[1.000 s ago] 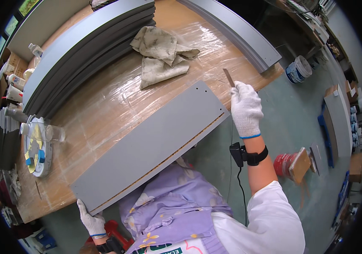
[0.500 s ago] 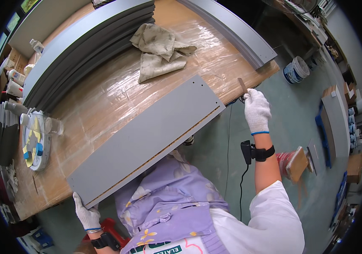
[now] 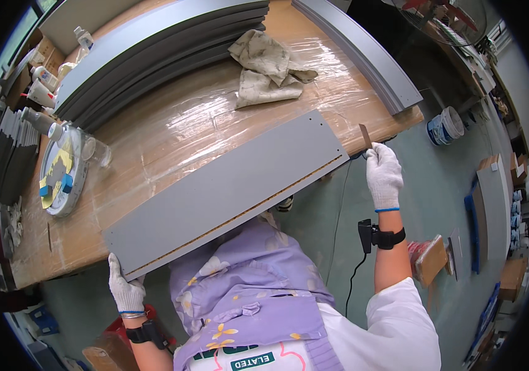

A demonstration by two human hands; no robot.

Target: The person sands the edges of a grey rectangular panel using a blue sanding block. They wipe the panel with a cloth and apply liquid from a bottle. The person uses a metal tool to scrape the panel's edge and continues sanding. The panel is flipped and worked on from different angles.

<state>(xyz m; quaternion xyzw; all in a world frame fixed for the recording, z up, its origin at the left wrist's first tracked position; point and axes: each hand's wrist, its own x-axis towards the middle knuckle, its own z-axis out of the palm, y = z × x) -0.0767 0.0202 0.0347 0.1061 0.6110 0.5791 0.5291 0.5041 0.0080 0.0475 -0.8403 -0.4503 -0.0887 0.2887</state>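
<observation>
A long grey board (image 3: 227, 191) lies slantwise across the near edge of the table, with a narrow brownish groove along its near side and small holes at its ends. My left hand (image 3: 126, 292), in a white knitted glove, grips the board's left end, thumb on top and fingers partly hidden. Off the board's right end, my gloved right hand (image 3: 384, 176) is closed around a thin, flat, brownish metal strip (image 3: 364, 135) that points up and away. The strip does not touch the board.
The film-covered table (image 3: 171, 145) bears a stack of grey boards (image 3: 171, 59), a stained cloth (image 3: 270, 71), more boards (image 3: 363, 55) at the right, and a round white lid (image 3: 69, 201) with sponges and yellow paper. A bucket (image 3: 445, 126) stands on the floor at right.
The whole view has shifted, so the table things appear farther right. My right hand with the strip has come slightly closer to the board's right end; my left hand keeps its grip.
</observation>
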